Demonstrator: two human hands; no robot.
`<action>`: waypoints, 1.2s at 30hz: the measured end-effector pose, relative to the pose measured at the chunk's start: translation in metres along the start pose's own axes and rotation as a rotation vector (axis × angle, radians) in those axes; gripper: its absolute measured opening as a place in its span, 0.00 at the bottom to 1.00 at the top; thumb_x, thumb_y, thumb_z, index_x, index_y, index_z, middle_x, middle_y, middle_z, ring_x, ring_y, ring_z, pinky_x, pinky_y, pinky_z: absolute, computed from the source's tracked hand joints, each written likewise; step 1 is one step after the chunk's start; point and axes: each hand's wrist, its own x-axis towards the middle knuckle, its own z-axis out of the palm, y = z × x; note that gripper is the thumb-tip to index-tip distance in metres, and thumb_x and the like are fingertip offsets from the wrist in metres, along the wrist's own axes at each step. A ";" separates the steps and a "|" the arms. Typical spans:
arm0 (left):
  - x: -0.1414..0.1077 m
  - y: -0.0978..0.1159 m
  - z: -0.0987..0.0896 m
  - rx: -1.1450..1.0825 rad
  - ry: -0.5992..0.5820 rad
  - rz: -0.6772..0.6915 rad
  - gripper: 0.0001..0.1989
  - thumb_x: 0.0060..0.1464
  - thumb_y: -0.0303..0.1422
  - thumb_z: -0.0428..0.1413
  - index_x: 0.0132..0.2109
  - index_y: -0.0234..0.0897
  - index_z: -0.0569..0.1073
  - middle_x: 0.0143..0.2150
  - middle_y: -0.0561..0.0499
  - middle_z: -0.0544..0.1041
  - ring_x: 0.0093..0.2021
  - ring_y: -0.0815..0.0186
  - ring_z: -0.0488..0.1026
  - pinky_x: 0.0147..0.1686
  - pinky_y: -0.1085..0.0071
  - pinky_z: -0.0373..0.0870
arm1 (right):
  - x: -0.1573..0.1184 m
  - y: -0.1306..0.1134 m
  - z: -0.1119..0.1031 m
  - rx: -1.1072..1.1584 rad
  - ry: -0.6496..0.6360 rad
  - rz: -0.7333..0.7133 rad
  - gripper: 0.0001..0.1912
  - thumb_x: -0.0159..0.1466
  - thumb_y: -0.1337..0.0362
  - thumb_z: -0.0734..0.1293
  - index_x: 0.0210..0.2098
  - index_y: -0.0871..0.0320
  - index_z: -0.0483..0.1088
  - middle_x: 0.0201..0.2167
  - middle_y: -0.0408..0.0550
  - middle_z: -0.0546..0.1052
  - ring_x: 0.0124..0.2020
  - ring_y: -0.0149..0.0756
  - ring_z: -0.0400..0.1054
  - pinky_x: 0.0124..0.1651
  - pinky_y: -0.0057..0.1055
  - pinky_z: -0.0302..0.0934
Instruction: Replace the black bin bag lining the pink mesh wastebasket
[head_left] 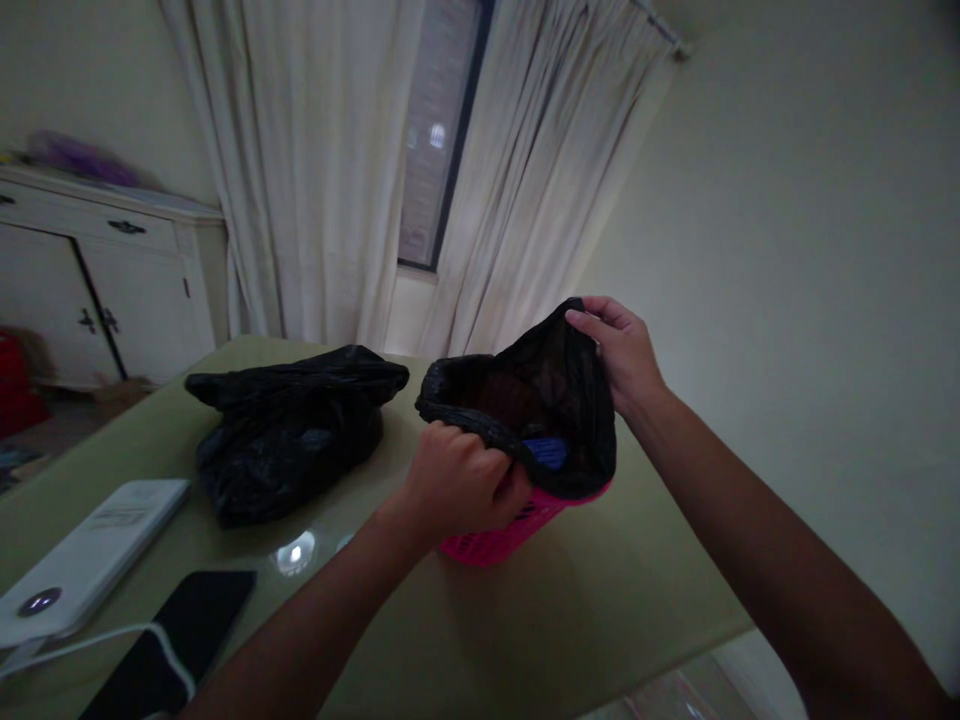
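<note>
A pink plastic basket [491, 545] with slotted sides stands on the table, lined with a black plastic bag [592, 400]. The bag's mouth gapes toward me and its edge folds over the basket's rim. Something blue [546, 452] shows inside; its kind I cannot make out. My left hand [469, 480] is closed on the near edge of the bag, knuckles up. At the far right edge, my right hand [619, 350] pinches the bag between thumb and fingers, pulling that side up higher than the rest.
A second black plastic bag [292, 440], crumpled and bulging, lies left of the basket on the green table [585, 620]. Nearer on the left are a white power bank [97, 550], a dark phone [187, 620] and a white cable [161, 635]. Behind stand curtains and a white cabinet [142, 280].
</note>
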 end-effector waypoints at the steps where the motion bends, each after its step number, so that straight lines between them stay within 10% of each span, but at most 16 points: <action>1: 0.000 -0.002 -0.001 0.004 0.022 -0.005 0.21 0.58 0.35 0.55 0.17 0.42 0.71 0.14 0.50 0.69 0.14 0.64 0.65 0.22 0.63 0.49 | 0.005 0.005 -0.008 0.005 0.048 -0.014 0.19 0.51 0.58 0.85 0.38 0.53 0.79 0.34 0.41 0.83 0.33 0.35 0.77 0.37 0.33 0.75; 10: 0.008 -0.030 -0.018 -0.071 0.169 0.038 0.07 0.66 0.29 0.57 0.43 0.37 0.81 0.29 0.52 0.81 0.25 0.65 0.73 0.29 0.65 0.67 | 0.018 0.044 -0.060 0.141 0.333 0.072 0.14 0.52 0.58 0.76 0.35 0.49 0.70 0.43 0.41 0.88 0.43 0.41 0.80 0.37 0.33 0.74; 19: -0.006 -0.065 -0.013 -0.134 0.378 0.093 0.29 0.58 0.27 0.66 0.65 0.45 0.75 0.55 0.45 0.86 0.51 0.56 0.84 0.51 0.60 0.82 | 0.011 0.045 -0.067 0.154 0.280 0.093 0.19 0.53 0.54 0.78 0.38 0.47 0.69 0.38 0.41 0.86 0.44 0.46 0.81 0.42 0.41 0.76; 24: -0.005 -0.082 -0.019 -0.239 0.031 -0.161 0.27 0.61 0.40 0.68 0.65 0.44 0.76 0.62 0.40 0.82 0.61 0.48 0.80 0.63 0.49 0.77 | 0.008 0.042 -0.063 0.152 0.262 0.087 0.20 0.51 0.54 0.81 0.38 0.48 0.72 0.36 0.41 0.85 0.43 0.44 0.80 0.42 0.38 0.75; 28: -0.012 -0.096 -0.008 -0.369 -0.192 -0.680 0.27 0.66 0.45 0.62 0.68 0.40 0.76 0.62 0.34 0.83 0.60 0.41 0.81 0.61 0.45 0.76 | 0.006 0.037 -0.057 0.148 0.257 0.079 0.22 0.46 0.56 0.84 0.37 0.50 0.76 0.34 0.39 0.84 0.38 0.37 0.76 0.37 0.31 0.70; 31: -0.021 -0.110 0.004 -0.494 -0.219 -0.924 0.27 0.67 0.50 0.62 0.64 0.39 0.79 0.49 0.36 0.88 0.46 0.44 0.85 0.47 0.52 0.79 | 0.001 0.032 -0.050 0.098 0.172 0.148 0.23 0.44 0.57 0.86 0.37 0.51 0.79 0.32 0.38 0.82 0.34 0.34 0.72 0.32 0.28 0.65; 36: -0.029 -0.126 0.004 -0.579 -0.039 -0.929 0.19 0.62 0.46 0.68 0.54 0.43 0.83 0.41 0.43 0.88 0.39 0.51 0.85 0.37 0.62 0.78 | -0.007 0.023 -0.039 0.027 0.043 0.177 0.23 0.46 0.54 0.87 0.38 0.51 0.81 0.33 0.39 0.82 0.34 0.35 0.73 0.32 0.30 0.66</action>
